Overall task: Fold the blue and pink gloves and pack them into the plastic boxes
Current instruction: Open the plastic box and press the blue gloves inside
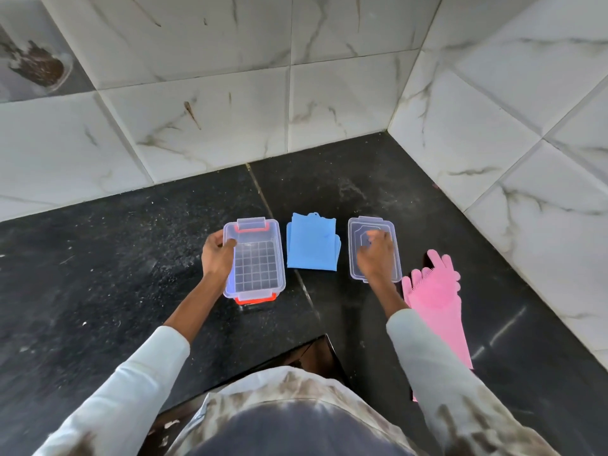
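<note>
A clear plastic box (255, 258) with red clips stands open on the black counter, and my left hand (217, 255) grips its left rim. A folded blue glove (312, 242) lies flat just right of the box. Further right lies the clear lid (375, 250), with my right hand (376, 255) resting on top of it, fingers curled onto its surface. A pink glove (434, 297) lies unfolded beside the lid on the right, its fingers pointing away from me and its cuff partly hidden by my right sleeve.
The black stone counter (115, 274) meets marble-tiled walls (345, 93) at the back and on the right, forming a corner behind the lid. The counter's front edge (263, 363) runs near my body.
</note>
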